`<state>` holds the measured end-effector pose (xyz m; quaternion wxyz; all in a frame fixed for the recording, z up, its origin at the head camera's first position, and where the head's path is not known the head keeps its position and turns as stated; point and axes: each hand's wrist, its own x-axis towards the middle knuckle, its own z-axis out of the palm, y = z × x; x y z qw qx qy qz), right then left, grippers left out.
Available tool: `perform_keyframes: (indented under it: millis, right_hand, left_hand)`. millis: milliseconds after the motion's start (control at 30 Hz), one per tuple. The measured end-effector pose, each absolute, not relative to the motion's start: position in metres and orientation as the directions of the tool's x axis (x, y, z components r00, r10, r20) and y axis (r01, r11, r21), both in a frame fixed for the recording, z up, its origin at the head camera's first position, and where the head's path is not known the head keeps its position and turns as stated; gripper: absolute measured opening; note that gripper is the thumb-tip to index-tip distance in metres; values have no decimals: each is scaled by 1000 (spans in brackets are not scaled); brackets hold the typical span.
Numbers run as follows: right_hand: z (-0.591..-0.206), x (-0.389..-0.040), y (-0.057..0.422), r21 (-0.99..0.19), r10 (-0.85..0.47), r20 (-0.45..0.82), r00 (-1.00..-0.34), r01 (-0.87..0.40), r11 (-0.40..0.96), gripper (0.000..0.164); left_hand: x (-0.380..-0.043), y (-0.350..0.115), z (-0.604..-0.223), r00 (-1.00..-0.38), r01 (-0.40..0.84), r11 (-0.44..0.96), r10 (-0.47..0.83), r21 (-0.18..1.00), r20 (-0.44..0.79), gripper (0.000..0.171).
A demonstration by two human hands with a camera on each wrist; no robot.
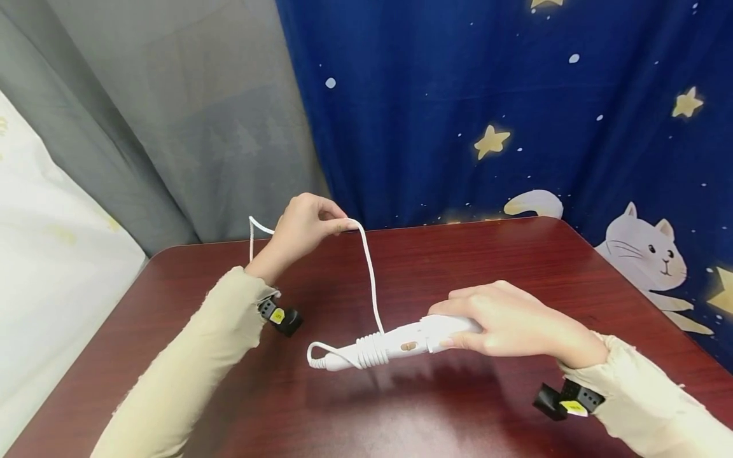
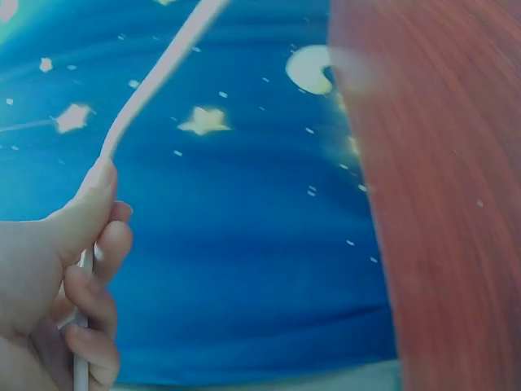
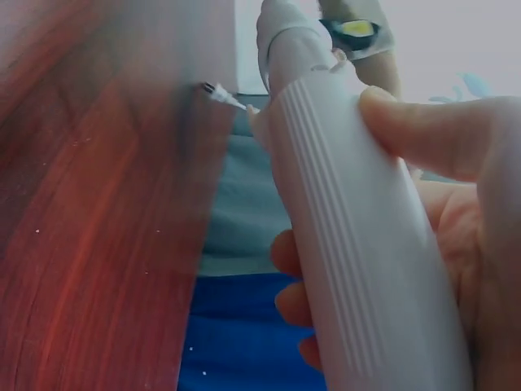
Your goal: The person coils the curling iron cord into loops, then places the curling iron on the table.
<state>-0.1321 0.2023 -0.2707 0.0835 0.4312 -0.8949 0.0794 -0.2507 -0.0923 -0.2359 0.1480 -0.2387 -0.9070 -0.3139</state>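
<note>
A slim white corded appliance that looks like a hair straightener is held above the table, its wide end in my right hand. In the right wrist view, fingers and thumb wrap its ribbed body. Several turns of white cord circle its narrow end. From these turns the cord rises to my left hand, which pinches it between thumb and fingers above the table's far side. Beyond the left hand, the cord drops behind the forearm. Its plug shows in the right wrist view, hidden in the head view.
A dark red wooden table lies beneath both hands. Behind it hang a grey curtain and a blue curtain with stars and a cat. White cloth hangs at the left. Each wrist wears a small black camera.
</note>
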Motion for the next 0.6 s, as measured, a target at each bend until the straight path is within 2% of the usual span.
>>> perform_keyframes:
  millis: [300,600]
  right_hand:
    - [-280,-146,198,-39,-719,184,-670,-736,676,30]
    - [-297,-166,197,-33,-670,174,-722,-684,729,33]
  left_hand:
    - [-227,-97,-218,-795,606,511,394,610,461,16]
    - [-200,-91,-217,-808,572,413,432,708,401,11]
